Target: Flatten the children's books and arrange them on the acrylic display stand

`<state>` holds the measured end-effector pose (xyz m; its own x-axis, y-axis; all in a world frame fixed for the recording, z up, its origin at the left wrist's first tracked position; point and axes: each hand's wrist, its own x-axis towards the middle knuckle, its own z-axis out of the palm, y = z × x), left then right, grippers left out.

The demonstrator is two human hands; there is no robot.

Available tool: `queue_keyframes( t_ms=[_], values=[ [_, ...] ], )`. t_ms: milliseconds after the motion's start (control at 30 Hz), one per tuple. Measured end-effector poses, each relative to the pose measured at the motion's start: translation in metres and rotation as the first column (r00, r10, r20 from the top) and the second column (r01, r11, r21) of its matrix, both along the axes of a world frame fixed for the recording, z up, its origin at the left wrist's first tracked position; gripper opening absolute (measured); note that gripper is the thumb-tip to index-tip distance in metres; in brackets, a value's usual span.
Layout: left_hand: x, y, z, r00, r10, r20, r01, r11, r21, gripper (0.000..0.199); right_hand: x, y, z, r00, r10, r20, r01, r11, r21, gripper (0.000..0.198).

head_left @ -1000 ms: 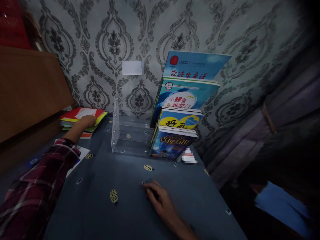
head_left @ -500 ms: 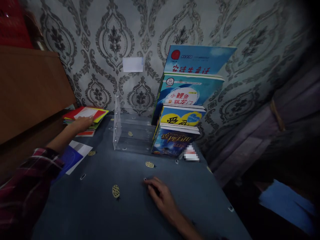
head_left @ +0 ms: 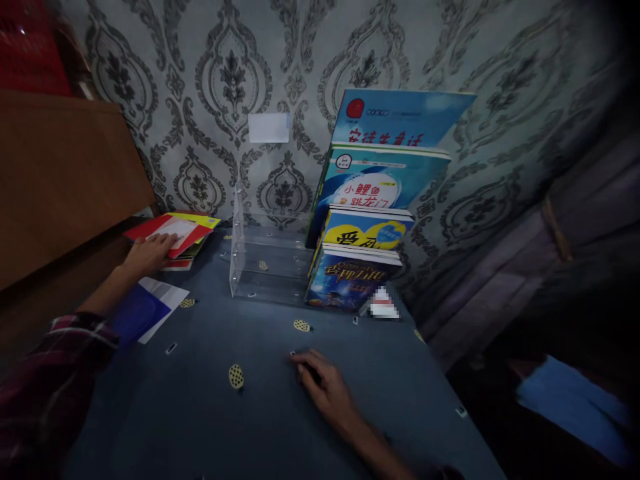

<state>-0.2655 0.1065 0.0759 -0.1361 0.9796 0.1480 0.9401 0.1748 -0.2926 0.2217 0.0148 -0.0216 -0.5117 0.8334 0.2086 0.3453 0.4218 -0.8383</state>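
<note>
At the far left, my left hand (head_left: 150, 255) has its fingers over the near edge of a red book (head_left: 196, 233) with a pale patch on its cover. Its thumb is hidden. The red book lies askew on a stack, with a yellow book (head_left: 209, 219) just beneath. My right hand (head_left: 327, 385) rests on the dark tablecloth with nothing in it, fingers loosely bent and thumb apart from the index finger. Beyond the hands stands a clear tiered rack (head_left: 236, 250). Blue books (head_left: 385, 175) with Chinese titles fill its right side, a dark blue one (head_left: 350, 283) in front.
A blue booklet (head_left: 145, 313) and a white sheet (head_left: 167, 297) lie under my left forearm. A brown wooden cabinet (head_left: 65, 180) borders the table on the left. Patterned wallpaper with a white label (head_left: 269, 127) rises behind the rack. A grey curtain (head_left: 500, 247) hangs at right.
My left hand has drawn back toward me and left, and the red book has shifted and turned with it on the stack. My right hand has stayed nearly still.
</note>
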Motion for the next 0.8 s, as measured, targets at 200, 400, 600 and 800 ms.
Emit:
queue_keyframes(
  t_ms=[200,400,600,800],
  values=[
    [-0.003,-0.004,-0.009,0.999,0.029,0.025,-0.03,0.999,0.034,0.06,0.0,0.001,-0.003,1.0,-0.01,0.006,0.01,1.0,-0.014,0.032],
    [0.003,-0.029,-0.023,0.999,0.033,0.015,-0.034,0.997,0.075,0.061,0.001,0.001,-0.01,1.0,-0.02,-0.006,0.021,0.999,0.035,0.033],
    [0.016,-0.063,-0.041,0.998,0.043,0.043,-0.047,0.993,0.105,0.062,0.0,0.002,-0.015,0.999,-0.041,0.0,0.041,0.997,0.064,0.033],
    [0.031,-0.098,-0.059,0.992,0.04,0.12,-0.044,0.999,0.026,0.065,-0.002,0.001,-0.011,0.999,-0.032,-0.028,0.033,0.998,0.054,0.033]
  ],
)
